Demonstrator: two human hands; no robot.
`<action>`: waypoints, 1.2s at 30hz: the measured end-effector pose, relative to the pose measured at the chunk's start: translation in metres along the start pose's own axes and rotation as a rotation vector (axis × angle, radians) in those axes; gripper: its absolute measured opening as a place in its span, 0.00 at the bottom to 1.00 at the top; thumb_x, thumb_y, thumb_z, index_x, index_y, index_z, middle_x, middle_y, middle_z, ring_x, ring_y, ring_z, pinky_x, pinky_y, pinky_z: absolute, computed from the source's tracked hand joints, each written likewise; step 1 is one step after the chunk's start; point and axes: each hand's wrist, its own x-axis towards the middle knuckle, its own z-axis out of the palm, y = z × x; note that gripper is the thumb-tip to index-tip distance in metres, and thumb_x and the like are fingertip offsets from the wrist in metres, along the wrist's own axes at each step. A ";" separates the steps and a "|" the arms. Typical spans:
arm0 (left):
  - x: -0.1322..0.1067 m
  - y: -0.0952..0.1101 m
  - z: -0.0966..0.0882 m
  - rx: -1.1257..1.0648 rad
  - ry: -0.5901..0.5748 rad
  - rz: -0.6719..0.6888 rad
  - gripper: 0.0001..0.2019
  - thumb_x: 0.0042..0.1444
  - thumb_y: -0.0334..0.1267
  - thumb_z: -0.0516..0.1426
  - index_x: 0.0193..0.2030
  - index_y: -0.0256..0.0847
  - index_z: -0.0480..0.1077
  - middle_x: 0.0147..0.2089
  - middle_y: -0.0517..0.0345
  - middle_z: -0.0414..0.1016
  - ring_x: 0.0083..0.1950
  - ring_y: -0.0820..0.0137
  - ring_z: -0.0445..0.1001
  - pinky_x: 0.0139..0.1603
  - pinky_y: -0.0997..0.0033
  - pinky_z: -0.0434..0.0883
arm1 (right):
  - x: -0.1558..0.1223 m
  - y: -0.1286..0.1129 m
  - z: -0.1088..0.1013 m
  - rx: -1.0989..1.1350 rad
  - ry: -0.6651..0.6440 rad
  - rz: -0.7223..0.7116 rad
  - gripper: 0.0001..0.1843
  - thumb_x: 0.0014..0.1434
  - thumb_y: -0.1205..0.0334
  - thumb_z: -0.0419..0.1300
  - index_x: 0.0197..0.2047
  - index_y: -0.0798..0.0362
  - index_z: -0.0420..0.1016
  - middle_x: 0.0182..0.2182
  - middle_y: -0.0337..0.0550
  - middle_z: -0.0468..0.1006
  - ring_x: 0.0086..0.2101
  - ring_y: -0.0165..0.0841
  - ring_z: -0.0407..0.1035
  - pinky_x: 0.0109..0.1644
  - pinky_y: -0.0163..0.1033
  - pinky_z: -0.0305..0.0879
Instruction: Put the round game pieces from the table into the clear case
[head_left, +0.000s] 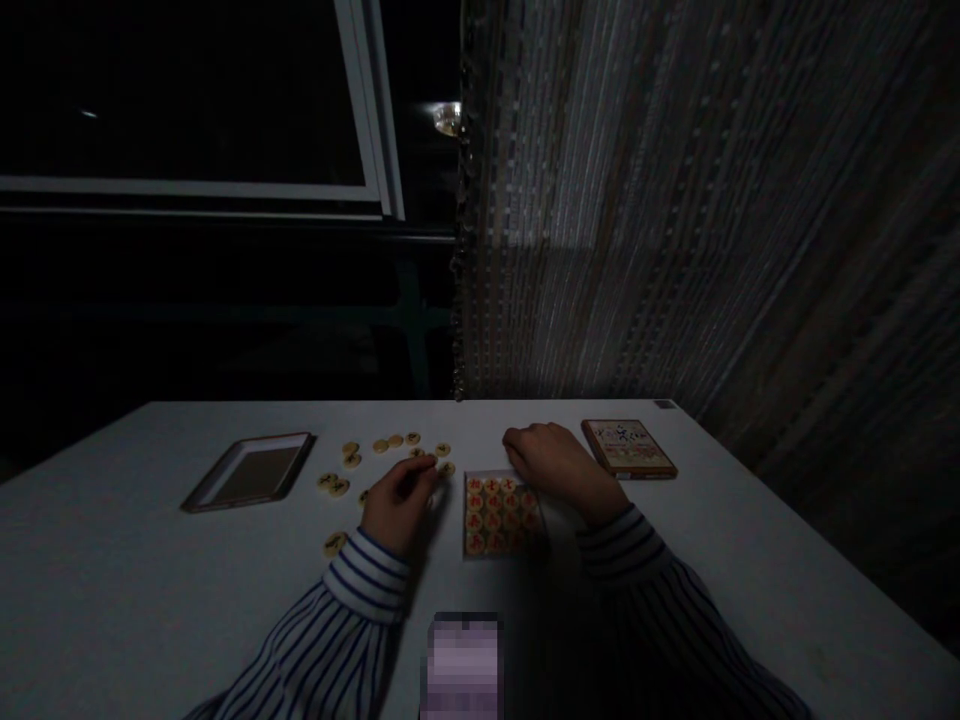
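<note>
Over the loose Chinese chess pieces (339,487), my left hand (394,505) has thumb and forefinger drawn together in a pinch. One round piece (446,469) with a dark character lies right by those fingertips; whether the hand holds anything is too dark to tell. A shallow box (464,515) filled with rows of red-lettered chess pieces (493,521) sits between my hands. My right hand (555,460) is curled at the box's far right corner and covers part of it. Its palm side faces down, so anything inside is hidden.
An open box lid or tray (289,488) lies at the left on the white table (112,560). At the right is a flat box with a printed cover (628,447). A blurred phone-like object (461,670) is near me. A string curtain (570,200) hangs behind.
</note>
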 end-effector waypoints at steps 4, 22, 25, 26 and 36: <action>0.020 0.002 -0.027 0.048 0.026 0.034 0.15 0.42 0.44 0.58 0.35 0.37 0.71 0.37 0.52 0.75 0.41 0.66 0.73 0.46 0.64 0.68 | 0.000 -0.002 -0.003 0.026 0.014 -0.002 0.14 0.60 0.63 0.42 0.36 0.55 0.68 0.33 0.48 0.75 0.34 0.36 0.68 0.36 0.38 0.56; 0.112 -0.028 -0.122 0.620 -0.125 0.055 0.18 0.51 0.41 0.48 0.45 0.34 0.67 0.44 0.48 0.73 0.44 0.66 0.72 0.46 0.68 0.67 | 0.066 -0.043 0.004 0.255 0.050 -0.088 0.16 0.57 0.61 0.46 0.44 0.54 0.70 0.39 0.46 0.74 0.40 0.34 0.65 0.44 0.36 0.53; 0.112 -0.033 -0.125 0.716 -0.175 0.072 0.18 0.52 0.38 0.47 0.46 0.33 0.67 0.47 0.46 0.72 0.47 0.65 0.70 0.48 0.68 0.65 | 0.097 -0.061 0.011 0.293 0.064 -0.153 0.16 0.56 0.62 0.47 0.45 0.54 0.69 0.40 0.46 0.73 0.41 0.33 0.64 0.44 0.34 0.53; 0.112 -0.035 -0.126 0.736 -0.183 0.077 0.18 0.52 0.37 0.46 0.47 0.33 0.66 0.47 0.46 0.71 0.48 0.65 0.69 0.49 0.68 0.64 | 0.107 -0.068 0.014 0.294 0.049 -0.168 0.16 0.56 0.62 0.47 0.46 0.54 0.69 0.40 0.46 0.73 0.41 0.33 0.64 0.43 0.34 0.53; 0.110 -0.051 -0.125 0.803 -0.257 0.082 0.17 0.53 0.37 0.48 0.49 0.37 0.65 0.47 0.47 0.72 0.48 0.65 0.69 0.46 0.70 0.64 | 0.165 -0.121 0.050 0.177 -0.059 -0.283 0.14 0.53 0.63 0.50 0.43 0.53 0.68 0.39 0.47 0.73 0.42 0.37 0.62 0.42 0.40 0.52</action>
